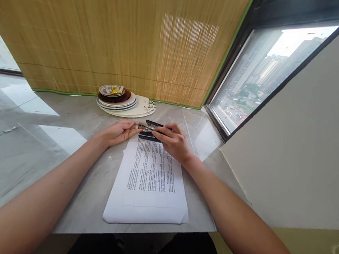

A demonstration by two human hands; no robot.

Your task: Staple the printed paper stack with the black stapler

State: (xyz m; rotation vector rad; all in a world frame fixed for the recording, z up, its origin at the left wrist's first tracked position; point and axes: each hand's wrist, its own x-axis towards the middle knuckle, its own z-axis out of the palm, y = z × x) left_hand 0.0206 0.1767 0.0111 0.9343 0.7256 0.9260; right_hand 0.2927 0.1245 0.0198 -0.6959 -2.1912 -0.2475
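A black stapler (151, 131) lies opened at the far end of a stack of printed paper sheets (150, 181) on a grey marble counter (44, 151). My right hand (172, 141) rests on the stapler with fingers curled over its body, gripping it. My left hand (120, 132) is at the stapler's left end, fingers pinched together by the metal part; what they hold is too small to make out.
A stack of plates (121, 100) with a brown bowl on top stands at the back, against a bamboo blind (121, 34). A window (261, 72) is at the right, a white wall (305, 148) beside it. The counter's front edge is near me.
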